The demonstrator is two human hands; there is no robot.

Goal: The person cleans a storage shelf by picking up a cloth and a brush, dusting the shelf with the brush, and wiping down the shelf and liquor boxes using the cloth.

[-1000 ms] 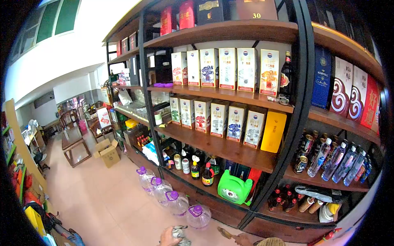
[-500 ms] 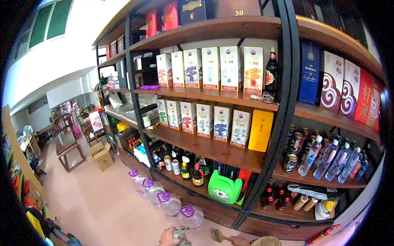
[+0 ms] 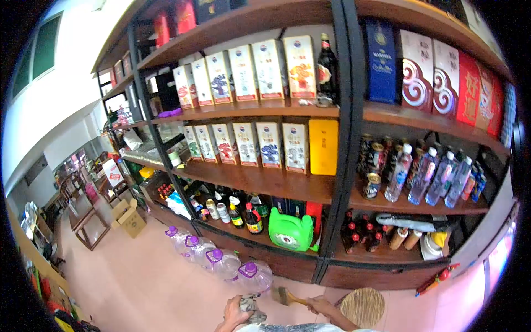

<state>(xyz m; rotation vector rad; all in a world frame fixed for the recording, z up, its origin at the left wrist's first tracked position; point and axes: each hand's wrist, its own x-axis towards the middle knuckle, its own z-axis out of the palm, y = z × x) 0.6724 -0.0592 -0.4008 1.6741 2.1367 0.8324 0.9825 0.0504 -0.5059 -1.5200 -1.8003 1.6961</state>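
My left hand (image 3: 237,311) is closed around a crumpled greyish cloth (image 3: 253,307) at the bottom of the view. To its right, my right hand (image 3: 322,306) grips the wooden handle of a flat brush (image 3: 285,296). The bristle end of the brush points left, towards the cloth. Both hands are low in front of my body, above the pinkish floor. Just beyond them stands a clear plastic jug (image 3: 255,278) with a purple cap and handle, the nearest in a row of such jugs.
A dark wooden shelf unit (image 3: 254,180) holds boxed bottles, water bottles (image 3: 398,174), cans and a green jug (image 3: 290,231). A round woven seat (image 3: 363,307) is beside my right hand. An open cardboard box (image 3: 130,218) and wooden table (image 3: 87,213) stand further left.
My view has turned right and tilted down, so the shelves appear further left and higher. Both hands show more fully, still with the cloth and the brush in them.
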